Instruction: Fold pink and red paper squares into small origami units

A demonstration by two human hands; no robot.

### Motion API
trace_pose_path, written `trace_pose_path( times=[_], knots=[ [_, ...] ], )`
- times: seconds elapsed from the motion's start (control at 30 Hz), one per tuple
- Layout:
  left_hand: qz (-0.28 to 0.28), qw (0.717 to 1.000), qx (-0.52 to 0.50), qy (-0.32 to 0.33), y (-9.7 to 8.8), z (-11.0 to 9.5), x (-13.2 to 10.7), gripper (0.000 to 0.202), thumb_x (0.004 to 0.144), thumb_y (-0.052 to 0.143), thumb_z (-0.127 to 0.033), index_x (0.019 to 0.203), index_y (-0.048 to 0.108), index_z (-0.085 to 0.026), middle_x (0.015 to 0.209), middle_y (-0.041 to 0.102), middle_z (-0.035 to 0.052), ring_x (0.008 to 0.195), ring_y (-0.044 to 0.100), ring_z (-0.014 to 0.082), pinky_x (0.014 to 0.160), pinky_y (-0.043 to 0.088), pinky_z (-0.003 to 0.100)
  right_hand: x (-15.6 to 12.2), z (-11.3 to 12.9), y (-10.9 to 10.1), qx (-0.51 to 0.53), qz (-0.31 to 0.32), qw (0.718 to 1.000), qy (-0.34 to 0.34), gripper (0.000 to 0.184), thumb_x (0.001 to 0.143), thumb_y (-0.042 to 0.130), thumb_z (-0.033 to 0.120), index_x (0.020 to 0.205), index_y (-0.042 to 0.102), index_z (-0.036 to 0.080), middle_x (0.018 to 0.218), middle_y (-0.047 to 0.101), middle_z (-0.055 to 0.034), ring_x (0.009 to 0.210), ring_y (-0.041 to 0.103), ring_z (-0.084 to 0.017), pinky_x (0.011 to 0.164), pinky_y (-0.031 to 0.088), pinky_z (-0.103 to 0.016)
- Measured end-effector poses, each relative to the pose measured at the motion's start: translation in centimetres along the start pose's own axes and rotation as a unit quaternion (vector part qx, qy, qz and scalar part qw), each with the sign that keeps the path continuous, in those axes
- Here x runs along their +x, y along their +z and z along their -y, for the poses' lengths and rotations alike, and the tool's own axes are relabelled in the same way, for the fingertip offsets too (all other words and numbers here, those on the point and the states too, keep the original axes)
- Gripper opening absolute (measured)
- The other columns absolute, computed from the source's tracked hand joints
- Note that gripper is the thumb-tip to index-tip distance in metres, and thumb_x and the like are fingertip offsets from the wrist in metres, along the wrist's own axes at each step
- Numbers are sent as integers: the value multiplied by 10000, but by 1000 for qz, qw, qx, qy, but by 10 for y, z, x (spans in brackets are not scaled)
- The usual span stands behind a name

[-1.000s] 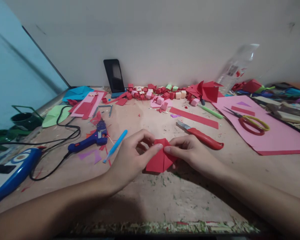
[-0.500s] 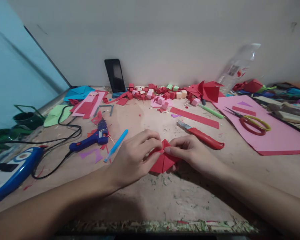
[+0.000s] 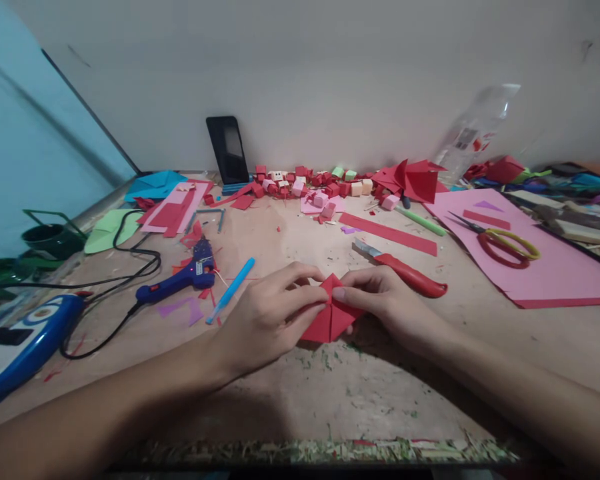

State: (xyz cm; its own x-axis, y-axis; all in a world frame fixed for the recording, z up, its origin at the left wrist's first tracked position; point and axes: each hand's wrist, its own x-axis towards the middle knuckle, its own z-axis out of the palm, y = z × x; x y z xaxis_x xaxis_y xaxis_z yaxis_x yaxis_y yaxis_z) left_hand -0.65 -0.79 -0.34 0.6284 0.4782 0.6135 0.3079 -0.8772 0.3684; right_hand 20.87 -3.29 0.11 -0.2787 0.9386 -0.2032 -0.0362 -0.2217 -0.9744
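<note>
Pointy red ppr (image 3: 336, 319) btwn hands (image 3: 275, 308)

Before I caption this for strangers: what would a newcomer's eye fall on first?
Likely the folded red paper, front and centre, held by the left fingers and right fingers. Then the small paper cubes strewn along the grey wall, and the blue glue gun lying left of that paper.

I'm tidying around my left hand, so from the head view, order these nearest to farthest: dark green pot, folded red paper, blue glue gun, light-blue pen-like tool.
From the left hand:
1. Folded red paper, touching it, right side.
2. Light-blue pen-like tool, just left.
3. Blue glue gun, farther left, beyond the tool.
4. Dark green pot, at the far left.
</note>
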Motion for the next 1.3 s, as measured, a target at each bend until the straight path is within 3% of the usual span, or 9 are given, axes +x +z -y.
trace_pose_path(
  times=[0.27, 0.43, 0.57, 0.93, 1.03, 1.17, 1.3],
  knots=[
    [6, 1000, -1, -1, 0, 0, 0, 162, 955, 617, -83, 1026, 729, -174, 1151, 720, 112, 972, 722, 181, 823, 583, 286, 2, -2, -1, -16, 5, 1000, -10, 304, 770, 853, 449, 725, 761, 163, 595, 691, -18, 506, 614, -130, 492, 471, -241],
    [4, 999, -29, -36, -1, -5, 1, 120, 953, 634, -139, 993, 738, -182, 1154, 728, 110, 999, 724, 194, 867, 591, 307, 1, 1, 0, -93, -28, 995, -25, 291, 818, 780, 448, 740, 773, 167, 625, 681, -22, 527, 596, -139, 474, 442, -247],
    [-14, 994, -71, -79, -2, -9, 5, 126, 960, 624, -155, 919, 738, -187, 1046, 746, 82, 931, 717, 182, 847, 590, 298, 0, 3, 1, -142, -28, 988, -53, 281, 835, 750, 429, 710, 758, 177, 606, 646, -10, 534, 566, -136, 481, 431, -249],
    [-13, 982, -140, -124, -2, -13, 8, 151, 931, 642, -85, 904, 773, -155, 1008, 736, 62, 915, 694, 149, 853, 551, 256, 1, 2, 0, -155, -24, 985, -77, 197, 826, 743, 353, 753, 787, 176, 693, 701, -27, 624, 564, -149, 572, 438, -272],
    [-21, 965, -192, -178, -1, -13, 8, 128, 927, 652, -113, 899, 766, -165, 997, 745, 51, 923, 698, 155, 797, 557, 245, 0, 4, 0, -170, -22, 982, -80, 218, 846, 724, 357, 742, 779, 173, 663, 678, -19, 597, 534, -139, 553, 418, -270],
    [-31, 915, -279, -291, 2, -9, 9, 100, 912, 695, -201, 981, 762, -175, 972, 760, 35, 833, 699, 149, 706, 555, 233, 0, 4, 0, -166, -32, 982, -84, 222, 858, 714, 360, 774, 786, 168, 704, 711, -32, 623, 563, -145, 575, 435, -274],
    [22, 892, -304, -333, 2, -7, 12, 134, 901, 699, -254, 865, 784, -157, 836, 771, 25, 754, 671, 145, 695, 524, 237, 0, 4, 0, -169, -44, 982, -75, 238, 854, 714, 375, 763, 775, 164, 705, 711, -35, 626, 575, -148, 566, 440, -271]
  ],
)
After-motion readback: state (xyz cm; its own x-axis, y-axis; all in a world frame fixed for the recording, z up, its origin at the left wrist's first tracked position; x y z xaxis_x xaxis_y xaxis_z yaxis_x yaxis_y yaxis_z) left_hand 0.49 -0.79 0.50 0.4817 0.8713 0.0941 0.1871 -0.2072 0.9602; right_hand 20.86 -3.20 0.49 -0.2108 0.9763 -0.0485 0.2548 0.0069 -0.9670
